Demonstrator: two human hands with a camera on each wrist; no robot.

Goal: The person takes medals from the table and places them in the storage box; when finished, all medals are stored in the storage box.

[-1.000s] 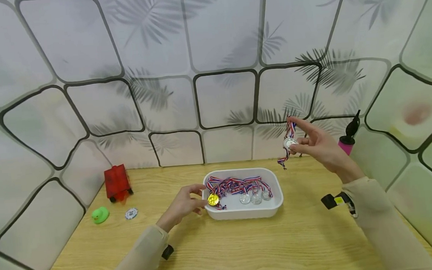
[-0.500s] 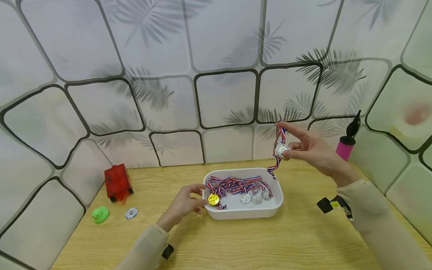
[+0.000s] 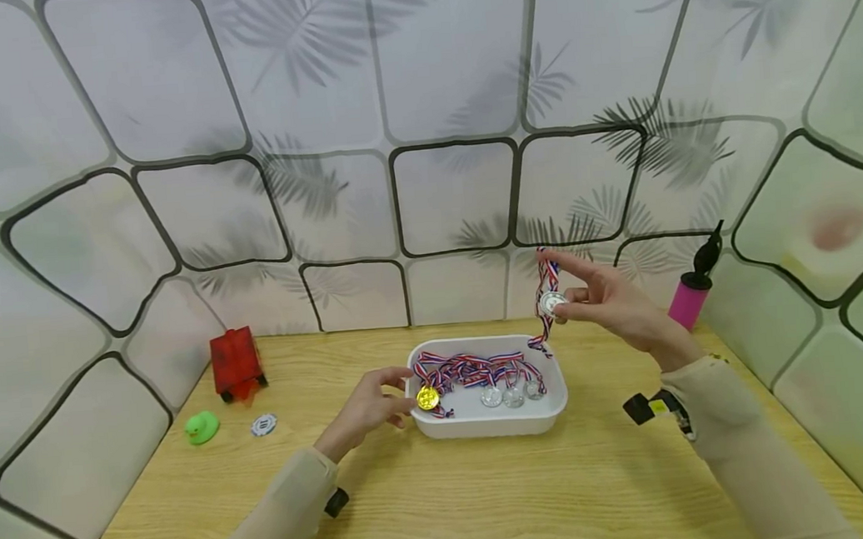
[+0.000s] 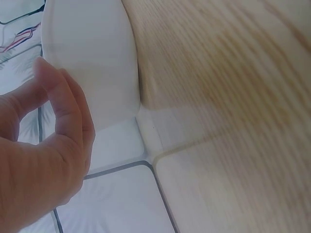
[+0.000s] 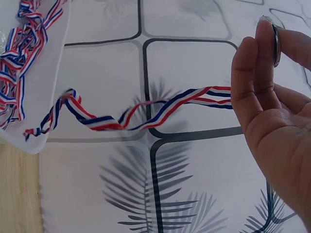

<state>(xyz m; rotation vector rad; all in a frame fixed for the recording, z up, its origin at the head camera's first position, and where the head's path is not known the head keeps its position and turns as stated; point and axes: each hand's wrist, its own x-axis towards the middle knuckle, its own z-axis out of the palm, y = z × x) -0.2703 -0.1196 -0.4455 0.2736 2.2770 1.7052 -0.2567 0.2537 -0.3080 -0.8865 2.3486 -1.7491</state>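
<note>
My right hand [image 3: 602, 303] pinches a silver medal [image 3: 552, 304] between thumb and fingers above the right end of a white plastic tub [image 3: 487, 426]. Its red, white and blue ribbon [image 5: 165, 109] loops up by the index finger, and the knotted end trails down to the tub's back right corner. Edge-on in the right wrist view, the medal shows as a thin disc. Inside the tub lie a gold medal [image 3: 428, 398] at the left, several silver medals [image 3: 491, 396], and tangled ribbons. My left hand [image 3: 366, 410] grips the tub's left rim with bent fingers.
Left on the wooden table [image 3: 388, 506] are a red toy suitcase [image 3: 235, 360], a green rubber duck [image 3: 202, 427] and a poker chip [image 3: 264, 425]. A pink and black pump [image 3: 691, 285] stands behind my right wrist. Patterned walls border the back and sides.
My right hand has moved left and slightly down with the silver medal, bringing the ribbon's end over the tub's right corner. The left hand and the tub stay put.
</note>
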